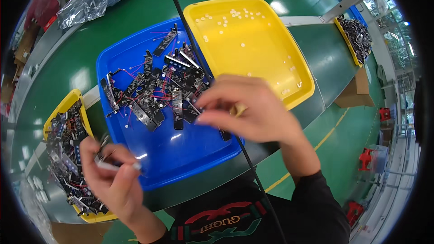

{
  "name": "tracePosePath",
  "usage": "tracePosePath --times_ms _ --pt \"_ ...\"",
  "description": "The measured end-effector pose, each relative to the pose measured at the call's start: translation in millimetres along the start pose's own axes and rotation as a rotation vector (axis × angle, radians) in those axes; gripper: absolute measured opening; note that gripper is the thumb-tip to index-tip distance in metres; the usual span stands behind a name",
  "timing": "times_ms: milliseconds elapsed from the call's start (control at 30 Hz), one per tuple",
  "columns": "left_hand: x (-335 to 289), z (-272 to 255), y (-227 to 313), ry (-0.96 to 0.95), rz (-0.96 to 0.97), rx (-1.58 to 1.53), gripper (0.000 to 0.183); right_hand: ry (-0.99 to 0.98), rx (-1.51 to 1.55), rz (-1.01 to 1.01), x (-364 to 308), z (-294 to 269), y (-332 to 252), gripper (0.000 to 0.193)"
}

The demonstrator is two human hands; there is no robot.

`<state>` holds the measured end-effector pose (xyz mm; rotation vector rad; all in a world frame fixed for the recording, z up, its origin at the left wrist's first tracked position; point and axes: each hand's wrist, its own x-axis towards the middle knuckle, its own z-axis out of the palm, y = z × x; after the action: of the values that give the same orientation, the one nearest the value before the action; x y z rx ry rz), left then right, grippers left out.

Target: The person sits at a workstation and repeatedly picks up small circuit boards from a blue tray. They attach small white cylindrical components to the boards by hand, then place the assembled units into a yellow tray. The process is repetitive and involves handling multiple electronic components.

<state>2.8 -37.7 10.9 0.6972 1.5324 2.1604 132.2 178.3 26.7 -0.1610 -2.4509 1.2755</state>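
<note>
My left hand (115, 180) is closed, pinching a small black and white electronic part (107, 165) above the near left edge of the blue tray (169, 169). My right hand (257, 108) hovers over the blue tray's right side, thumb and fingers drawn together. Whatever it grips, if anything, is too small to make out; a patch of yellow shows between its fingers. Beneath its fingertips lies a heap of black circuit board modules (147, 86) with thin red wires and small white discs, spread across the blue tray.
Beyond the right hand, a yellow tray (266, 49) holds scattered small white discs. At the left, a yellow bin (86, 119) is heaped with similar modules. A black cable (178, 9) crosses the view. Plastic sheeting (97, 2) lies far left; another loaded bin (357, 40) stands far right.
</note>
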Motion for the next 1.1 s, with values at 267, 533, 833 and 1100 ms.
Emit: tracePosePath --times_ms 267,533,833,1100 --pt "-11 -112 65 0.412 0.154 1.019 0.03 -0.018 -0.708 0.086 -62 -25 26 0.034" --pt "3 -129 71 0.391 0.106 1.59 0.029 -0.102 -0.712 0.098 -69 -9 29 0.018" --pt "1 -88 71 0.43 0.374 1.678 0.028 -0.224 -0.639 0.089 -56 -18 31 0.017" --pt "30 7 10 -0.111 0.222 1.535 0.032 -0.249 -0.607 0.117 -60 -26 37 0.018"
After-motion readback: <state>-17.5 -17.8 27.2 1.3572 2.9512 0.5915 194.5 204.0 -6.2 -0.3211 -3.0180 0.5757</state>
